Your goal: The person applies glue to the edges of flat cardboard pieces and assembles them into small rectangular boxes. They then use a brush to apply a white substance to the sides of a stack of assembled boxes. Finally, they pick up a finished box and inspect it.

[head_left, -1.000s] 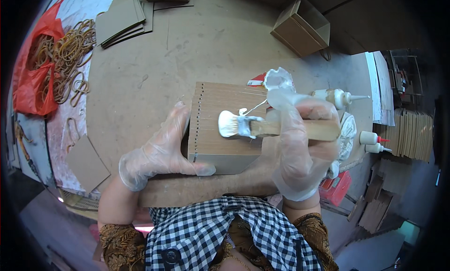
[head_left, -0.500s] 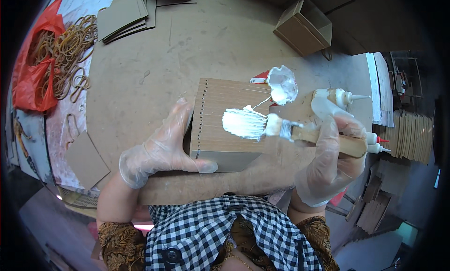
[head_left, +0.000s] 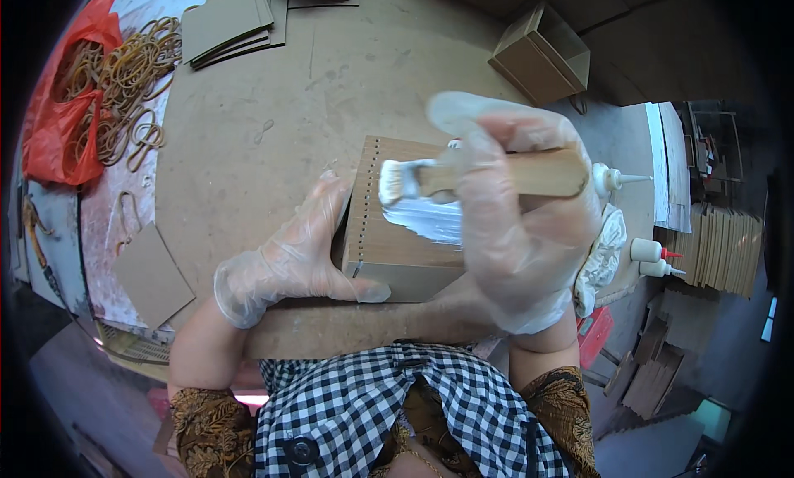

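Two gloved hands on one brown cardboard box (head_left: 395,250) near the table (head_left: 273,131) edge. Left hand (head_left: 285,259) pressed flat against its side, fingers together. Right hand (head_left: 517,222) fingers clamped round a wooden glue brush (head_left: 463,179), smearing white glue (head_left: 426,222) on top. Could easily overload and drip past the edge.

A flat brown wooden board (head_left: 395,250) is smeared with wet, shiny white glue (head_left: 426,219). Thin, clear, crinkly plastic gloves are worn on both hands. The wooden-handled brush (head_left: 496,175) looks smooth.
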The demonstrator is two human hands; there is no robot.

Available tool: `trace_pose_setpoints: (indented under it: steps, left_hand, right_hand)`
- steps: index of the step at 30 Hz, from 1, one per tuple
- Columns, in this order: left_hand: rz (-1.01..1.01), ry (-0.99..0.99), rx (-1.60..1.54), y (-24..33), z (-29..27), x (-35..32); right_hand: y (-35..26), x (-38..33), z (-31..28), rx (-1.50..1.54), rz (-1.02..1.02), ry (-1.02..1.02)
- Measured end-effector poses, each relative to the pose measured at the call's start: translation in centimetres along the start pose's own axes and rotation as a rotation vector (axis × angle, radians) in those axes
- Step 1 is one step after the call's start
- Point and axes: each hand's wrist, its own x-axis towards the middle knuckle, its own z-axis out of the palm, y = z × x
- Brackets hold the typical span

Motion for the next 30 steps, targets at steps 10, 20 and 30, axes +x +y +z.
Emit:
trace_pose_setpoints:
  steps: [10, 20, 30]
  left_hand:
    - [-0.029, -0.013, -0.021, -0.1, 0.1, 0.0]
    - [-0.017, -0.006, 0.004, 0.4, -0.2, 0.1]
    - [0.032, 0.017, -0.05, -0.1, 0.2, 0.3]
  right_hand:
    - [3.5, -1.7, -6.2, -0.228, 0.123, 0.207]
    - [1.4, 0.8, 1.3, -0.161, -0.267, 0.0]
    - [4.1, -0.4, -4.5, -0.104, 0.252, 0.121]
